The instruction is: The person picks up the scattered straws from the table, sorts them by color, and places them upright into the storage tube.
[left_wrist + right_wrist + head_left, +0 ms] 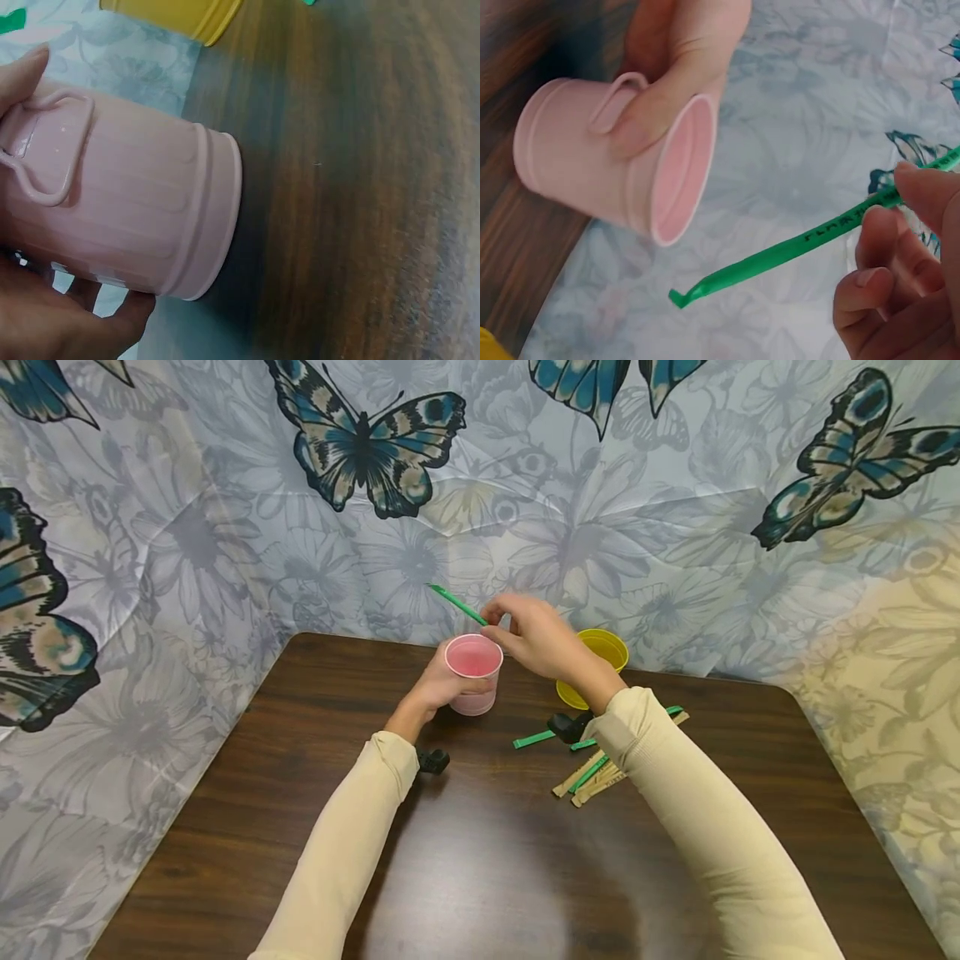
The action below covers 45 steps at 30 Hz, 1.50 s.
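Observation:
A pink bucket-shaped cup (474, 693) with a side handle is gripped by my left hand (442, 681), fingers around its wall; in the left wrist view the cup (150, 195) shows its handle and base. My right hand (536, 631) pinches a green wrapped stick (454, 602) between thumb and fingers, above and just right of the cup's rim. In the right wrist view the green stick (757, 262) has dark print and a bent end, apart from the cup (585, 150). The inside of the cup looks pink, with nothing visible in it.
A yellow cup (606, 647) stands behind my right forearm. Several green and tan wrapped sticks (534, 739) lie on the brown table (480, 877), partly under the right sleeve. A butterfly-printed cloth (480, 527) hangs behind the table's far edge.

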### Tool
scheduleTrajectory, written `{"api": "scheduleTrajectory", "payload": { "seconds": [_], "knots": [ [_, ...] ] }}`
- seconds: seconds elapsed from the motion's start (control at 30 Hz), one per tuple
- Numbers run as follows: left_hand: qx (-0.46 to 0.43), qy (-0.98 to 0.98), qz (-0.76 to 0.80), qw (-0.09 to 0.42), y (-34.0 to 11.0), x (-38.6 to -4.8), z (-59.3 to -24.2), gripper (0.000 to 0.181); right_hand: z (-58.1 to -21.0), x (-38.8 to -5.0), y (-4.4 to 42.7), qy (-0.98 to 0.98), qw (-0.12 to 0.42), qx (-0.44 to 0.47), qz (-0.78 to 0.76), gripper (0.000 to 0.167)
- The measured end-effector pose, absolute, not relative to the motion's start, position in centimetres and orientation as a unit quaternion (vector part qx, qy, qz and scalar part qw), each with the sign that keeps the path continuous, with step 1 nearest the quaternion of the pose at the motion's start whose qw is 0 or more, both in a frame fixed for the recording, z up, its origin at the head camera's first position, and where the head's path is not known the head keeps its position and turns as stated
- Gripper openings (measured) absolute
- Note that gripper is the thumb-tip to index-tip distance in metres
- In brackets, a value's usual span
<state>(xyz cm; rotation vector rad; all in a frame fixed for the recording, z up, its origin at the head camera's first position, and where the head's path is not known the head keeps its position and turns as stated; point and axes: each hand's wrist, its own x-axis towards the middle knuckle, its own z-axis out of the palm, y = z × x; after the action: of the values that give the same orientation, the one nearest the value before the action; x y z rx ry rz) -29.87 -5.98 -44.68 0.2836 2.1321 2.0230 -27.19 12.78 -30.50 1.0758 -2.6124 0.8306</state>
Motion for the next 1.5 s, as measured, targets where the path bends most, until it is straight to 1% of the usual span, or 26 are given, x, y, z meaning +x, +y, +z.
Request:
{"api": "scheduleTrajectory", "payload": {
  "seconds": [0.13, 0.27, 0.47, 0.63, 0.73, 1.0, 1.2, 1.33, 1.5],
  "knots": [
    [0.1, 0.736, 0.663, 0.089, -6.3, -30.0, -44.5, 0.079, -30.5, -27.7, 11.2, -0.876, 0.108, 0.364, 0.298, 0.013],
    [0.125, 0.716, 0.679, 0.1, -6.2, -30.1, -44.3, 0.073, -31.3, -28.1, 9.9, -0.871, 0.102, 0.366, 0.312, 0.013],
    [0.123, 0.707, 0.686, 0.117, -6.1, -30.0, -44.0, 0.068, -33.0, -28.7, 8.9, -0.874, 0.076, 0.364, 0.313, 0.013],
    [0.13, 0.705, 0.687, 0.118, -6.0, -30.0, -44.0, 0.062, -34.5, -29.0, 8.7, -0.893, 0.038, 0.343, 0.289, 0.015],
    [0.126, 0.702, 0.692, 0.116, -6.0, -30.0, -44.3, 0.063, -35.1, -29.2, 8.7, -0.901, 0.023, 0.336, 0.275, 0.015],
    [0.128, 0.699, 0.695, 0.112, -6.0, -30.1, -44.5, 0.06, -35.9, -29.3, 8.7, -0.905, 0.023, 0.327, 0.27, 0.011],
    [0.129, 0.722, 0.668, 0.125, -6.1, -30.2, -44.3, 0.058, -36.2, -29.3, 9.2, -0.903, 0.022, 0.332, 0.273, 0.013],
    [0.122, 0.746, 0.644, 0.12, -6.2, -30.0, -44.2, 0.064, -36.1, -29.1, 9.8, -0.903, 0.014, 0.334, 0.27, 0.017],
    [0.109, 0.728, 0.667, 0.119, -6.3, -29.9, -44.1, 0.077, -35.8, -28.7, 11.1, -0.908, 0.027, 0.329, 0.257, 0.017]
  ]
}}
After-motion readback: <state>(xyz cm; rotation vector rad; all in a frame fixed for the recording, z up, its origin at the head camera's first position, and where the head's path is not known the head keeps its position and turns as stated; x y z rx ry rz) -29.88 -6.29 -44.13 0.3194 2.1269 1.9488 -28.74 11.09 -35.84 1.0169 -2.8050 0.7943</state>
